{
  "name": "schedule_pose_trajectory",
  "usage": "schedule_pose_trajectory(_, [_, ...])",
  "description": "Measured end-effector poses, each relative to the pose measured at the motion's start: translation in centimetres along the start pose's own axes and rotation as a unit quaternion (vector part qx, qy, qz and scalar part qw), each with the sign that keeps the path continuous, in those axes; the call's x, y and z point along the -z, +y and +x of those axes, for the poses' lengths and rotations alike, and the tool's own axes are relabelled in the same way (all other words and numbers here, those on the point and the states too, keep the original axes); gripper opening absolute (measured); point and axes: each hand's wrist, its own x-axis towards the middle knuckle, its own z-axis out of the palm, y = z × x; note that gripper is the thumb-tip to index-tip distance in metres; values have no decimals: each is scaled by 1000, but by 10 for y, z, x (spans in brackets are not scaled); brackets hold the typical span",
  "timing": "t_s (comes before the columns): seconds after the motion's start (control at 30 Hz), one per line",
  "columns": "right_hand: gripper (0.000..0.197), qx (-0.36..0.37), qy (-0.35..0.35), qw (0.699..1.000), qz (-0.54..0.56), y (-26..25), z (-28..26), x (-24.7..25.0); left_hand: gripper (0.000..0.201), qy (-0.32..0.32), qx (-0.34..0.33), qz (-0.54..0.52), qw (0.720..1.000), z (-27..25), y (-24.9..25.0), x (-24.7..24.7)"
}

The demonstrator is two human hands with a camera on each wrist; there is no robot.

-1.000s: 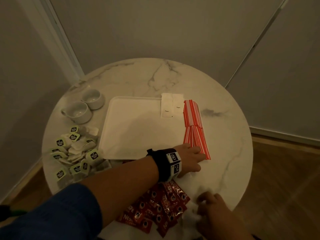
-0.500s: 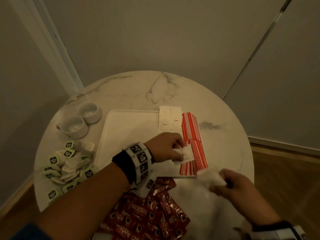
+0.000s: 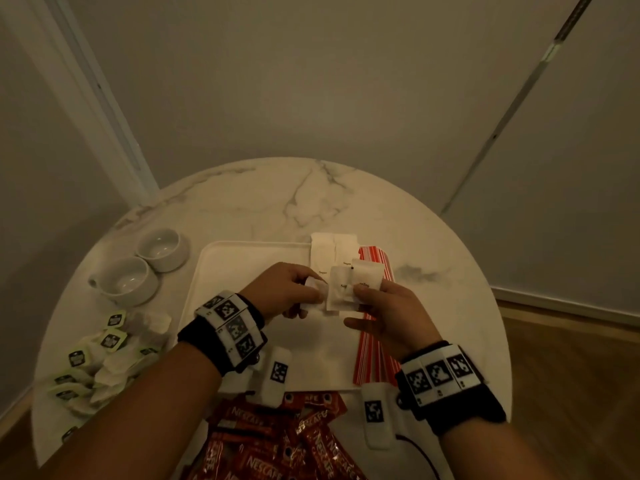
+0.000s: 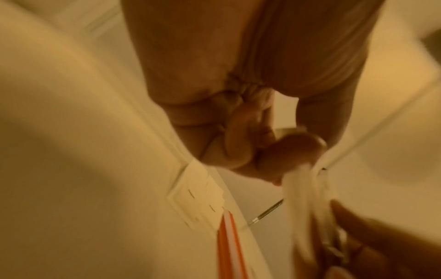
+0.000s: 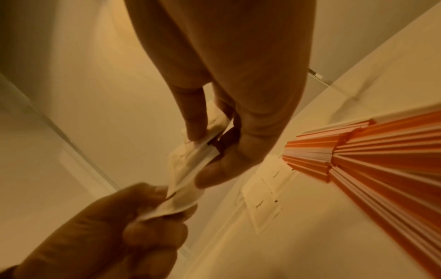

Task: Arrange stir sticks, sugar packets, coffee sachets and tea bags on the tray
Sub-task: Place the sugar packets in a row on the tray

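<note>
Sugar packets [image 3: 349, 287] pinched by both hands above tray [image 3: 242, 268].

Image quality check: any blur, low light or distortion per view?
Head: dim, warm light, wide-angle bend at the wall lines, sugar packets legible. Left wrist: heavy motion blur on the packets, left hand soft. Right wrist: sharper, stir sticks crisp, orange cast.
</note>
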Motion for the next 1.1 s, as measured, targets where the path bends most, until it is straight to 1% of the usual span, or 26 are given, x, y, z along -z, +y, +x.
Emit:
schedule_pose_trajectory(0.1, [15,7,2,1000,-6,2,7,-6,16,17,14,-147,989,4,-3,-4])
schedule_pose_trajectory(0.13, [15,11,9,1000,-5,3,9,-8,15,23,11,-177,984,5,-4,-6])
schedule_pose_trajectory(0.17, [15,17,16,1000,-5,4,12,-9,14,23,4,-189,982,6,-5,-8])
schedule_pose_trajectory(0.23, [18,29,18,999,-18,7,16,-11,11,25,-16,-162,986,8,-7,-13])
schedule_pose_trajectory(0.3, [22,36,2,999,-38,8,19,-14,9,57,-27,-131,989,11,-11,-16])
schedule_pose_trajectory(0.37, [19,28,4,999,-43,6,24,-15,12,94,-20,-157,983,14,-15,-14])
schedule_pose_trajectory(0.4, [16,20,26,998,-47,4,30,-14,13,106,-10,-185,977,16,-16,-12])
schedule_pose_trajectory(0.43, [14,14,63,996,-63,1,37,-11,12,113,4,-217,969,17,-17,-9])
schedule_pose_trajectory(0.47, [17,13,103,990,-99,-2,46,-5,10,117,18,-252,961,17,-18,-5])
schedule_pose_trajectory(0.5, [20,16,127,981,-144,-4,56,2,10,119,29,-283,951,18,-20,-2])
schedule_pose_trajectory(0.57, [18,23,133,960,-245,-7,71,13,16,120,43,-317,940,18,-23,4])
schedule_pose_trajectory(0.63, [10,28,127,925,-357,-7,84,20,19,122,56,-310,941,18,-26,7])
schedule_pose_trajectory(0.67, [4,33,128,905,-403,-7,88,21,19,124,65,-301,943,20,-28,7])
schedule_pose_trajectory(0.73, [10,34,119,874,-470,-9,96,20,13,125,80,-266,952,22,-29,5])
schedule_pose_trajectory(0.8, [15,28,101,853,-512,-11,101,19,9,113,83,-205,969,25,-29,2])
schedule_pose_trajectory(0.87, [19,35,96,841,-531,-11,104,16,17,98,72,-109,987,28,-27,-1])
schedule_pose_trajectory(0.93, [17,53,104,838,-533,-12,107,14,31,75,57,32,995,30,-27,-3])
schedule_pose_trajectory(0.97, [18,60,108,837,-533,-12,108,13,36,61,52,103,991,32,-27,-4])
schedule_pose_trajectory(1.03, [22,65,113,835,-534,-11,110,12,42,44,42,214,975,35,-25,-6])
schedule_pose_trajectory(1.1, [24,67,114,834,-536,-10,112,10,39,30,17,294,955,36,-22,-10])
